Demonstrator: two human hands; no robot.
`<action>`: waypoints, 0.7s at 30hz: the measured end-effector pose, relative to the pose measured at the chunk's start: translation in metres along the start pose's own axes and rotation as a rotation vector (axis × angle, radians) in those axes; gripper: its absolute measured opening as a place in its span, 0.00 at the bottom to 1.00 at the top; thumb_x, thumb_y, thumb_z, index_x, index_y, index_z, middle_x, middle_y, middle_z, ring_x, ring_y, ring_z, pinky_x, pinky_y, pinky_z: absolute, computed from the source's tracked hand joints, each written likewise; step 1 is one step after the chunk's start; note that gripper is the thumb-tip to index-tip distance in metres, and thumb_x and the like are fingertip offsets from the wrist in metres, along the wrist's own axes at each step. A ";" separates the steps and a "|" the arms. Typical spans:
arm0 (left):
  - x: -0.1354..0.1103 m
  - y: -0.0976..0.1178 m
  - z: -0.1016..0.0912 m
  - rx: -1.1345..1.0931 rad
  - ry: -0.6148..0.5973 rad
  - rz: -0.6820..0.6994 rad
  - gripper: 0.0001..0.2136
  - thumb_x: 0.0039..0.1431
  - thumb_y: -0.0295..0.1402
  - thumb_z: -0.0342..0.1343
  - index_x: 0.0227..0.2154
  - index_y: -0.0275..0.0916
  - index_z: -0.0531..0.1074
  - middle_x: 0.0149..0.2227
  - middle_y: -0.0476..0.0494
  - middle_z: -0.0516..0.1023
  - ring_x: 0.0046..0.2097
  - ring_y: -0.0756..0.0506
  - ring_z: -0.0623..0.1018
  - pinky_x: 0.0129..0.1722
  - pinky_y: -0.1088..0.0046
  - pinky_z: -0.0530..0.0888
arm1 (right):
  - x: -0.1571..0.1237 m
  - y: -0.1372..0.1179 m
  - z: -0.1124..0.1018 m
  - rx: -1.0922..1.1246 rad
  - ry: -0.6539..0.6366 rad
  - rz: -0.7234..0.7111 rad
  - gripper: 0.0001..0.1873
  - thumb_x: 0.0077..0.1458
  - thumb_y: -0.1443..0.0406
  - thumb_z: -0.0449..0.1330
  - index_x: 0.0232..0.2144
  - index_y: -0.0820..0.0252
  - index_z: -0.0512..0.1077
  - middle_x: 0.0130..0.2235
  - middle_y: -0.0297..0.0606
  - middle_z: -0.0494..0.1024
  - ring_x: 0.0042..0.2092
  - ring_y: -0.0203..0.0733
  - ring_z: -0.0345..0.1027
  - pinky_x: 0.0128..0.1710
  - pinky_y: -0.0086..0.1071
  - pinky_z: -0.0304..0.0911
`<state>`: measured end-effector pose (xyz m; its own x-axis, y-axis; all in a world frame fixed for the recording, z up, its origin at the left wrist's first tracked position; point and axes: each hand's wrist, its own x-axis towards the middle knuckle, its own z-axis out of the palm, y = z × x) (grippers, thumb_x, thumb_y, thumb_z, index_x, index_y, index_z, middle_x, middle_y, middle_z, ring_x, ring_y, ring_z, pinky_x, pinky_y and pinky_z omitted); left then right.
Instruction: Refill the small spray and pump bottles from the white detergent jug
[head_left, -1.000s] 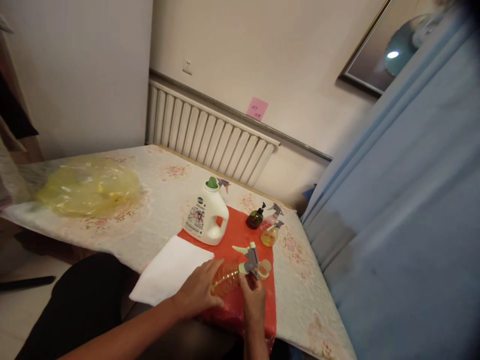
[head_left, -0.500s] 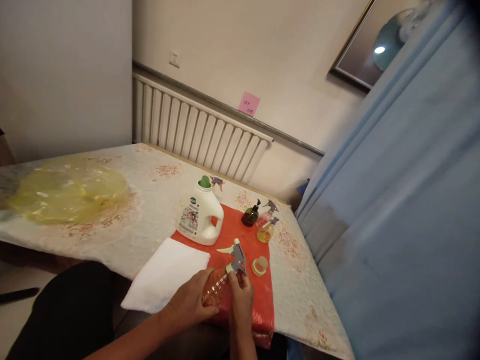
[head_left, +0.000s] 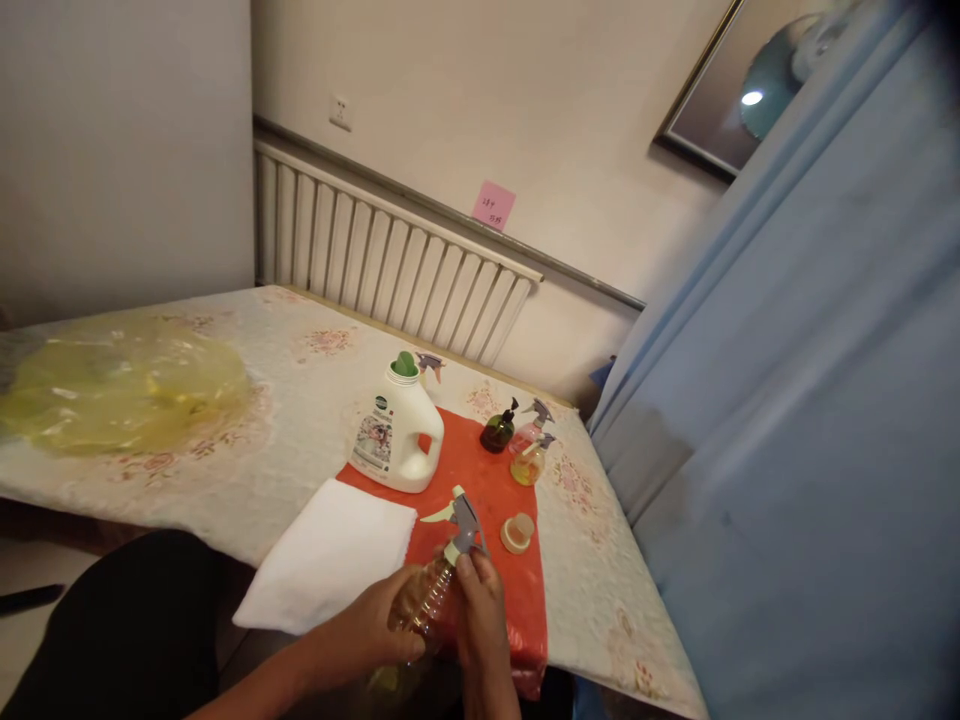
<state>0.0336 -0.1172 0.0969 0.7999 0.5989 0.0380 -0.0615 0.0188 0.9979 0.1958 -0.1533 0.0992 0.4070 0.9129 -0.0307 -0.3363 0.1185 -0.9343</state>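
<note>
A clear, ribbed spray bottle (head_left: pixel 431 600) tilts over the front edge of the red sheet (head_left: pixel 517 600), its grey and pale green trigger head (head_left: pixel 465 522) uppermost. My left hand (head_left: pixel 373 618) is wrapped round the bottle's body from the left. At the neck, just under the trigger head, the fingers of my right hand (head_left: pixel 482 608) are closed. Yellowish liquid shows low in the bottle, partly hidden in shadow. Right of the trigger head, a translucent cap (head_left: pixel 517 533) lies on the red sheet. Behind the bottle stands a white jug (head_left: pixel 394 430) with its mouth uncapped and green inside.
A folded white cloth (head_left: pixel 322 560) lies left of my hands. Farther back are a dark green pump bottle (head_left: pixel 496 433), a pink spray bottle (head_left: pixel 525 434) and a yellow one (head_left: pixel 527 465). A loose trigger head (head_left: pixel 430 364) is behind the jug; a yellow plastic bag (head_left: pixel 127 385) covers the left.
The spray bottle has shifted slightly down and left with both hands, and its trigger head sits lower. More of the bottle's body shows. The view has turned a little.
</note>
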 end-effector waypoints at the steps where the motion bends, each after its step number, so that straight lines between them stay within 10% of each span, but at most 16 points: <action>1: -0.001 -0.001 -0.001 -0.041 -0.030 0.001 0.30 0.47 0.33 0.62 0.56 0.40 0.64 0.46 0.44 0.77 0.47 0.39 0.75 0.46 0.64 0.72 | -0.001 0.000 0.000 0.030 -0.014 0.017 0.24 0.43 0.50 0.70 0.36 0.63 0.79 0.36 0.41 0.82 0.38 0.46 0.75 0.42 0.38 0.68; 21: -0.001 -0.008 0.001 -0.191 -0.123 -0.005 0.34 0.46 0.31 0.62 0.59 0.44 0.62 0.47 0.44 0.76 0.50 0.37 0.74 0.52 0.58 0.71 | -0.005 0.007 0.000 0.019 0.048 0.007 0.22 0.42 0.53 0.72 0.35 0.61 0.75 0.34 0.36 0.79 0.34 0.42 0.71 0.38 0.36 0.68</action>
<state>0.0338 -0.1193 0.0892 0.8664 0.4968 0.0508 -0.1601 0.1800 0.9705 0.1915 -0.1574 0.0928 0.4447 0.8940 -0.0551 -0.3556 0.1197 -0.9269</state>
